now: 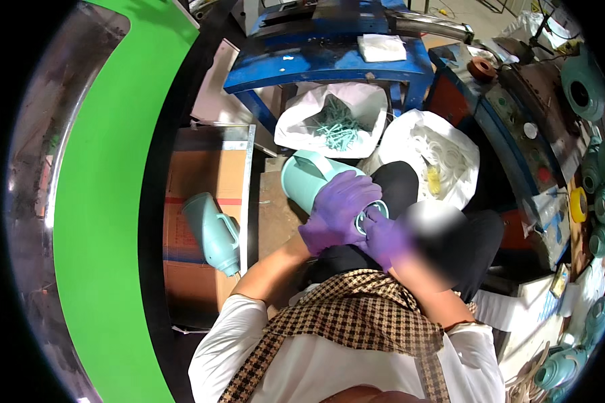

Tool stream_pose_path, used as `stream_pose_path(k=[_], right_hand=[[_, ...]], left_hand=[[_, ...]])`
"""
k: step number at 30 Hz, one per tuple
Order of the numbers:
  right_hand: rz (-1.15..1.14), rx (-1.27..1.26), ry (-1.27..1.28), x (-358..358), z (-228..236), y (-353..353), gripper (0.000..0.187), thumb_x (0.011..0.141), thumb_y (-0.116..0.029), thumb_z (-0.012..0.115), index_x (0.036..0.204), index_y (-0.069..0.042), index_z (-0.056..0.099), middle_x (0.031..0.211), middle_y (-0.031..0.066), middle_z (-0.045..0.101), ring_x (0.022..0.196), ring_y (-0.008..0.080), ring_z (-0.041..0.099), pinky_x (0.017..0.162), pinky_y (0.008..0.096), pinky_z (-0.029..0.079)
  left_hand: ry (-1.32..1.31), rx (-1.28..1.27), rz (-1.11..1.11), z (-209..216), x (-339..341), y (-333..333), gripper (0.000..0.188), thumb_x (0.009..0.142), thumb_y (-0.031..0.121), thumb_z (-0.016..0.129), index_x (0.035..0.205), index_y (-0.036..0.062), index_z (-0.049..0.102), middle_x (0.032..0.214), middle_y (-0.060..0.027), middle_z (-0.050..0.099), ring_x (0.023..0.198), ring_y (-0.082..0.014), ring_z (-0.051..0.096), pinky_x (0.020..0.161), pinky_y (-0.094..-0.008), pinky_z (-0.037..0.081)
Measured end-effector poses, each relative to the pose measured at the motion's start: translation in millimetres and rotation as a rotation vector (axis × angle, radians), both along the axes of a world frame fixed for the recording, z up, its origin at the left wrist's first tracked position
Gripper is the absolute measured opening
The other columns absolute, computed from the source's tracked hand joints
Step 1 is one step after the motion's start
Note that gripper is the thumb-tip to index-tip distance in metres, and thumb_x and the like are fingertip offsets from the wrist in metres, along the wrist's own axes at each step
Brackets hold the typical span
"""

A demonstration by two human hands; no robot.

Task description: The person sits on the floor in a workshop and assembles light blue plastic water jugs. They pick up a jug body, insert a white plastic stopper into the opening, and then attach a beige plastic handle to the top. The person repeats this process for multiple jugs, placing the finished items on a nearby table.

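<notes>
A teal plastic jug (pixel 300 183) with a loop handle lies tilted across my lap, its wide end up and to the left and its narrow round mouth toward me. My left hand (pixel 339 207), in a purple glove, is wrapped over the jug's body near the mouth. At the mouth, my right hand (pixel 386 240), also gloved in purple, has its fingers bent over the rim and partly into the opening. What those fingers grip, if anything, is hidden. Just right of that hand, a white patch is too blurred to tell.
A second teal jug (pixel 212 232) lies on a cardboard box (pixel 175 282) at left. Ahead, one white sack (pixel 292 138) holds thin teal pieces, another (pixel 465 158) white rings. Behind stands a blue bench (pixel 302 64). More teal jugs (pixel 561 368) line the right; a bright green panel (pixel 107 221) curves at far left.
</notes>
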State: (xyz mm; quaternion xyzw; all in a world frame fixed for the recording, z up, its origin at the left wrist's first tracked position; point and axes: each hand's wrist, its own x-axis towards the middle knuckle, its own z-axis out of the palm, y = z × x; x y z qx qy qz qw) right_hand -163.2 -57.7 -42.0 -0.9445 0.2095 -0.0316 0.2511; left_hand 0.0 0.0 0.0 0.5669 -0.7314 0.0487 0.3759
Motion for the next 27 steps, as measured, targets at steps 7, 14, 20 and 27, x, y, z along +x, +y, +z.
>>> stream_pose_path(k=[7, 14, 20, 27], right_hand=[[0.195, 0.213, -0.289, -18.9, 3.0, -21.3, 0.048, 0.086, -0.032, 0.071, 0.126, -0.008, 0.060, 0.145, 0.0190, 0.048, 0.098, 0.0363, 0.069, 0.083, 0.0438, 0.057], [-0.566, 0.122, -0.190, -31.1, -74.8, -210.6, 0.031, 0.086, -0.020, 0.071, 0.113, -0.004, 0.068, 0.110, 0.0188, 0.070, 0.099, 0.0375, 0.068, 0.084, 0.0423, 0.055], [-0.799, -0.027, 0.396, -40.2, -222.5, -256.4, 0.046, 0.082, -0.028, 0.074, 0.118, -0.004, 0.058, 0.116, 0.0212, 0.068, 0.104, 0.0386, 0.067, 0.088, 0.0458, 0.055], [-0.468, -0.494, 0.281, -22.2, -147.0, -242.2, 0.033, 0.089, -0.021, 0.062, 0.119, -0.008, 0.056, 0.108, 0.0206, 0.066, 0.101, 0.0382, 0.065, 0.081, 0.0483, 0.054]], left_hand=[[-0.064, 0.039, 0.008, 7.6, 16.2, -2.0, 0.053, 0.062, 0.027, 0.084, 0.106, 0.0034, 0.067, 0.110, -0.0131, 0.070, 0.107, -0.0342, 0.066, 0.099, -0.0479, 0.049], [0.181, -0.063, 0.217, 32.8, 42.4, 19.7, 0.063, 0.059, 0.030, 0.091, 0.111, 0.0039, 0.066, 0.110, -0.0147, 0.068, 0.105, -0.0375, 0.064, 0.095, -0.0488, 0.050], [0.197, -0.042, 0.159, 24.2, 16.3, 5.9, 0.059, 0.063, 0.040, 0.085, 0.109, 0.0079, 0.066, 0.114, -0.0133, 0.067, 0.109, -0.0361, 0.063, 0.102, -0.0510, 0.046], [0.163, -0.003, 0.198, 33.0, 15.4, -7.2, 0.060, 0.059, 0.031, 0.090, 0.108, 0.0046, 0.068, 0.111, -0.0147, 0.068, 0.107, -0.0360, 0.064, 0.100, -0.0481, 0.047]])
